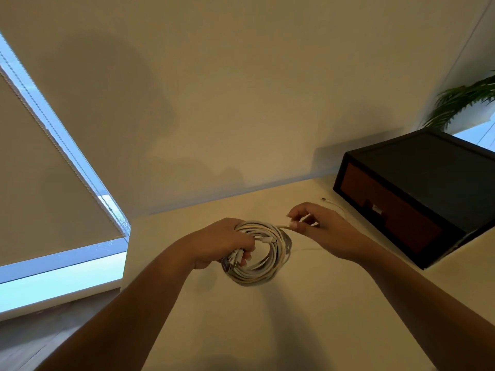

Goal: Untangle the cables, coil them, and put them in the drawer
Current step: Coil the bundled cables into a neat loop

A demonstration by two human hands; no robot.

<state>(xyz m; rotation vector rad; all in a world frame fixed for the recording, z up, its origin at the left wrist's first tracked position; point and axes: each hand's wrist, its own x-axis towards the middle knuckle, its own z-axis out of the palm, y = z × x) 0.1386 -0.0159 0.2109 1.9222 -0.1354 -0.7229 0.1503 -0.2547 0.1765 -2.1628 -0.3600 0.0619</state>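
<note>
A coil of white cable (263,266) hangs just above the pale table (308,317) in the middle of the view. My left hand (222,243) grips the coil's left side, fingers curled round the bundled loops. My right hand (318,226) is to the right of the coil and pinches the loose strand that leads off it. The free end of the cable (332,202) lies on the table behind my right hand. The black drawer box (417,194) with a brown drawer front (388,212) stands at the right, its drawer closed.
A wall rises behind the table. A window with a roller blind (40,167) fills the left side. Green plant leaves (466,100) show behind the box at the far right. The table's left edge drops off near the window sill.
</note>
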